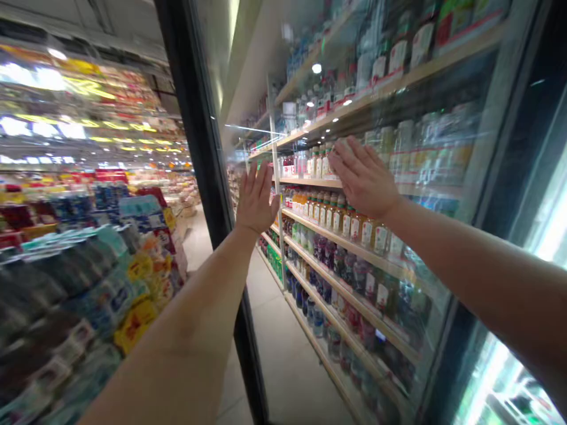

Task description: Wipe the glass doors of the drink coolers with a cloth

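A large glass door with a black frame (191,106) stands at a slant in front of me. My left hand (256,198) is raised close to the glass near that frame, its fingers stretched upward and nothing in it. Farther right, my right hand (365,177) lies flat toward the pane, fingers extended and holding nothing. Whether each palm actually presses the glass I cannot tell for sure. Behind the hands, rows of juice bottles (341,219) line long pale shelves, seen in or through the glass.
Stacked packs of wrapped drinks (101,277) and yellow bags (139,319) rise at the left, blurred. A pale tiled floor (283,348) runs along the shelves. A bright lit strip (487,366) and another dark upright edge are at the right.
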